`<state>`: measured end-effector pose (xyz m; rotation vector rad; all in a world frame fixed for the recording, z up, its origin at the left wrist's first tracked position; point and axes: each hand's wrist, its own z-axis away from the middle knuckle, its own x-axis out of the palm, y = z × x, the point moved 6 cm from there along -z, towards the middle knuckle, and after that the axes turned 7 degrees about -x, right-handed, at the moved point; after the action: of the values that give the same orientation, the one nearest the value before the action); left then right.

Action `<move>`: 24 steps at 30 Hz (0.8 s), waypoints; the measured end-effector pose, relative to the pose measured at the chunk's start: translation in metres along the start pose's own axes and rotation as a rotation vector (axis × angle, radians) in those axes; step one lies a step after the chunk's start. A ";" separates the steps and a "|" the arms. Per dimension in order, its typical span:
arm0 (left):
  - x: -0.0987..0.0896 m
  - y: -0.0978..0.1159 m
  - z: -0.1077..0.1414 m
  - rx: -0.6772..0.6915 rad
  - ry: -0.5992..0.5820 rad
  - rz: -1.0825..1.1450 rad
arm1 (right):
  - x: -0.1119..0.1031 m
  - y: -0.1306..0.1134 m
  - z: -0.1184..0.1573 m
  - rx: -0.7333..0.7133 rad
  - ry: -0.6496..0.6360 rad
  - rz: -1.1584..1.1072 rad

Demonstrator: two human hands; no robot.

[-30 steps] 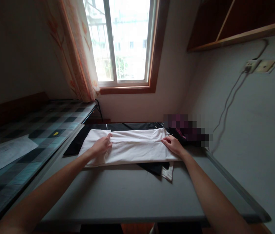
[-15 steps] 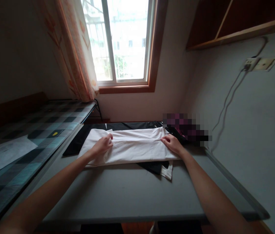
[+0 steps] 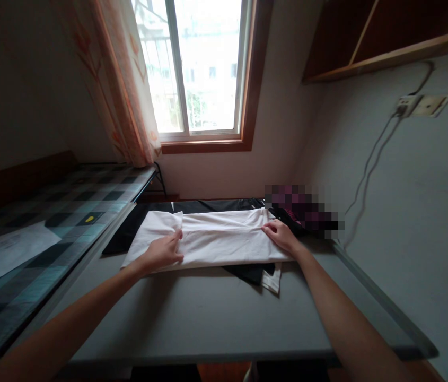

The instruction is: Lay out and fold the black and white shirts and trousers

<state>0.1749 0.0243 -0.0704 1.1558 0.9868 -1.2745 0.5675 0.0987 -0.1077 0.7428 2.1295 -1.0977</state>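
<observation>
A white garment [image 3: 219, 241], folded into a long strip, lies across the grey table [image 3: 216, 318]. Its left end is turned over into a flap with an edge running front to back. My left hand [image 3: 164, 250] rests on that flap near its edge, thumb and fingers apart. At the right end, my right hand [image 3: 283, 236] has its fingertips pinched together on the cloth. Under and behind the white garment is dark clothing [image 3: 124, 231]. A black piece with a white end [image 3: 272, 278] sticks out at its front edge.
A blurred dark purple item [image 3: 303, 209] is at the table's back right, by the wall. To the left stands a bed with a checked cover [image 3: 100, 185] and a sheet of paper [image 3: 12, 252]. Cables [image 3: 370, 159] hang from a wall socket [image 3: 409, 105] on the right.
My left hand has slid toward me along the flap's edge, and its fingers have spread. The flap now lies flatter. My right hand has stayed in place.
</observation>
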 end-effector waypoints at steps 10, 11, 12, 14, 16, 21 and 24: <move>0.001 -0.003 0.009 0.176 -0.053 0.234 | -0.001 -0.001 0.000 -0.010 0.002 0.021; 0.000 -0.004 0.008 0.175 -0.085 0.270 | -0.001 -0.001 0.000 -0.008 0.005 0.022; 0.000 -0.006 0.007 0.168 -0.147 0.310 | -0.001 -0.001 0.000 -0.006 0.007 0.022; 0.003 -0.008 0.007 0.146 -0.306 0.397 | -0.002 -0.002 0.000 -0.005 0.007 0.018; 0.007 -0.010 0.006 0.152 -0.389 0.454 | -0.001 -0.002 0.000 -0.008 0.002 0.013; -0.001 -0.011 -0.008 0.265 -0.019 0.457 | -0.001 -0.002 -0.001 -0.015 -0.007 0.016; -0.010 -0.016 -0.018 0.286 0.272 0.459 | -0.001 -0.003 0.000 -0.018 -0.016 0.027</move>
<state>0.1594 0.0446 -0.0648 1.6995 0.6829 -0.9180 0.5659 0.0974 -0.1053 0.7499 2.1071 -1.0660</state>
